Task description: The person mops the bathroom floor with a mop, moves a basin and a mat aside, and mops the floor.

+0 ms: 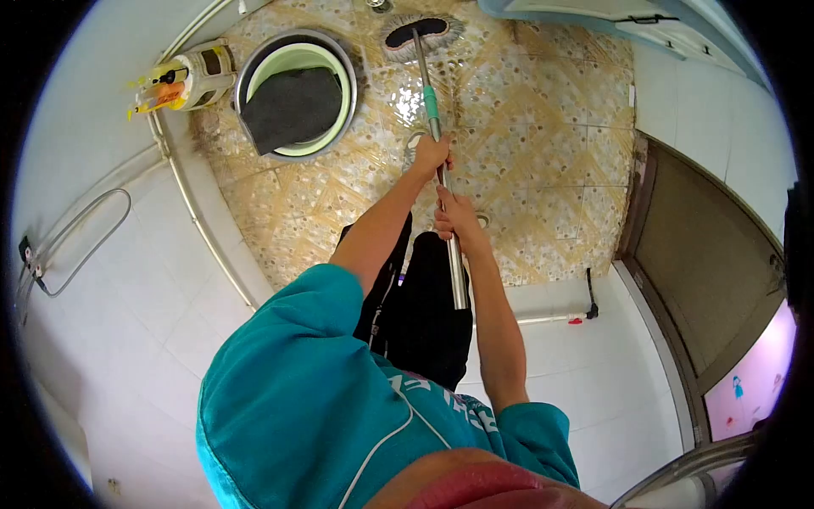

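Note:
A mop (430, 103) with a long metal pole and a green collar slants across the middle of the view. Its dark oval head with a grey fringe lies on the wet tiled floor at the top. My left hand (433, 156) is closed around the pole just below the green collar. Lower down, my right hand (456, 216) also wraps the pole. The pole's bottom end reaches down in front of my black trousers.
A basin (350, 89) with a dark grey cloth (292, 110) over it stands at left, beside yellow-capped bottles (174, 83). Pipes (193, 208) run along the left wall. A brown-framed door (704, 246) is at right; a pale blue cabinet (585, 21) stands at top right.

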The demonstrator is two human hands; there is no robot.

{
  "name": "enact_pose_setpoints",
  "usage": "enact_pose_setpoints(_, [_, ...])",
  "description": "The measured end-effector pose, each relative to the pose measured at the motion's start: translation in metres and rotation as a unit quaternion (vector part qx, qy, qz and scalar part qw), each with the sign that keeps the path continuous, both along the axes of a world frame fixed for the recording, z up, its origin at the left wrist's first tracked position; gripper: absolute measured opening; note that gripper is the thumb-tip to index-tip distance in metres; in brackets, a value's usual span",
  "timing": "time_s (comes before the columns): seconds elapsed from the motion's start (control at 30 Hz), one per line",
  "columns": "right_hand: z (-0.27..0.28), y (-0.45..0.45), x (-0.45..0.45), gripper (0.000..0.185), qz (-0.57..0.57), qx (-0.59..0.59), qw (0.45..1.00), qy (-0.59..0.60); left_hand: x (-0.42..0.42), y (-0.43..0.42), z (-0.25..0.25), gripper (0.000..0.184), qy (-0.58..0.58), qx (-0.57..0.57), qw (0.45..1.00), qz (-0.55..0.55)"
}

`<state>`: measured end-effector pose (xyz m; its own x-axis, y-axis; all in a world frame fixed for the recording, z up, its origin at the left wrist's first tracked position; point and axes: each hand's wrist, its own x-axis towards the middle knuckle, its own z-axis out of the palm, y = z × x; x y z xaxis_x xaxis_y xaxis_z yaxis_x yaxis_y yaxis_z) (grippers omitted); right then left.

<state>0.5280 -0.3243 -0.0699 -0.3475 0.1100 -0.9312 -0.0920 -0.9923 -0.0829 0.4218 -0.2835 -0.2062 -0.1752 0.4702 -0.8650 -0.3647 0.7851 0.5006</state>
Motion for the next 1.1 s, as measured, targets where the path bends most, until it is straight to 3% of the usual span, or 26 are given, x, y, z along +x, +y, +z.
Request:
enact_pose_setpoints(0.03, [0.004, 0.002, -0.007, 0.038, -0.003, 0.006, 1.000, -0.017, -0.010, 0.002, 0.004, 0.032, 0.000, -0.002, 1.000, 0.003])
enact_pose_setpoints(0.1, [0.009, -0.013, -0.009, 0.037, -0.020, 0.012, 1.000, -0.011, -0.021, -0.004, 0.019, 0.031, 0.020, 0.025, 0.991, -0.128])
enact_pose_setpoints(0.2, [0.021, -0.030, 0.000, 0.035, -0.032, 0.017, 0.999, 0.000, -0.013, -0.024, 0.047, 0.032, 0.014, 0.026, 0.988, -0.151])
enact_pose_setpoints(0.57, [0.090, -0.116, 0.108, 0.035, 0.011, -0.053, 0.996, -0.075, 0.111, -0.129, 0.101, 0.024, -0.101, -0.052, 0.988, -0.106])
enact_pose_setpoints(0.6, [0.095, -0.122, 0.120, 0.036, 0.023, -0.074, 0.994, -0.078, 0.125, -0.142, 0.094, 0.021, -0.143, -0.091, 0.984, -0.055])
enact_pose_setpoints(0.8, [0.074, -0.118, 0.132, 0.039, 0.104, -0.112, 0.987, -0.050, 0.141, -0.156, 0.072, 0.024, -0.121, -0.079, 0.988, -0.051])
enact_pose_setpoints(0.97, [0.058, -0.087, 0.089, 0.037, 0.176, -0.105, 0.978, -0.031, 0.091, -0.126, 0.080, 0.024, -0.087, -0.109, 0.990, -0.001])
enact_pose_setpoints(1.0, [0.053, -0.080, 0.075, 0.037, 0.181, -0.106, 0.977, -0.024, 0.080, -0.133, 0.062, 0.024, -0.067, -0.057, 0.996, -0.021])
enact_pose_setpoints(1.03, [0.051, -0.074, 0.061, 0.037, 0.185, -0.109, 0.976, -0.018, 0.066, -0.125, 0.059, 0.026, -0.066, -0.080, 0.994, 0.029])
enact_pose_setpoints(1.1, [0.039, -0.047, 0.029, 0.037, 0.174, -0.122, 0.977, 0.017, 0.025, -0.099, 0.049, 0.028, 0.012, -0.095, 0.993, -0.066])
